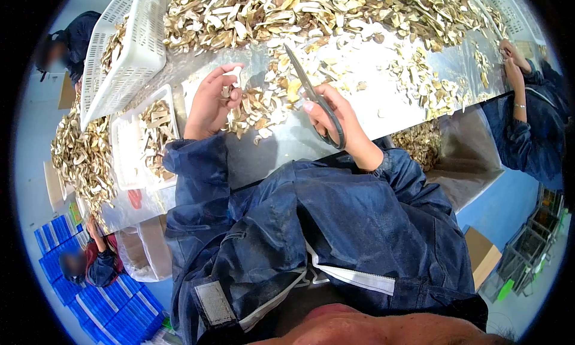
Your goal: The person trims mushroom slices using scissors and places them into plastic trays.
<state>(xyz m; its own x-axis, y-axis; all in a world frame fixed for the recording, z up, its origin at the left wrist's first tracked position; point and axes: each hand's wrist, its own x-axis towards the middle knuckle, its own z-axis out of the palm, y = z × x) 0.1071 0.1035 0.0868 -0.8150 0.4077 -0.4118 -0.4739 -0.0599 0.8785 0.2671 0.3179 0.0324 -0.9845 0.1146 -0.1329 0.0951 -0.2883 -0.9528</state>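
Note:
My left hand (209, 102) is raised over the metal table, its fingers closed on a pale dried mushroom slice (237, 76) between thumb and fingertips. In my right hand (342, 118) is a pair of dark-handled scissors (299, 68), with the blades pointing up and away toward the large heap. The blades look close together. Below and between my hands lies a loose scatter of dried mushroom slices (254, 110). Neither the scissors nor my right hand touches the slice in my left hand.
A large heap of dried mushroom slices (311, 15) covers the far table. To the left stand a white perforated crate (129, 63) and a white tray (127, 159). A lined box of slices (470, 142) sits below the right edge. Other people work at both sides.

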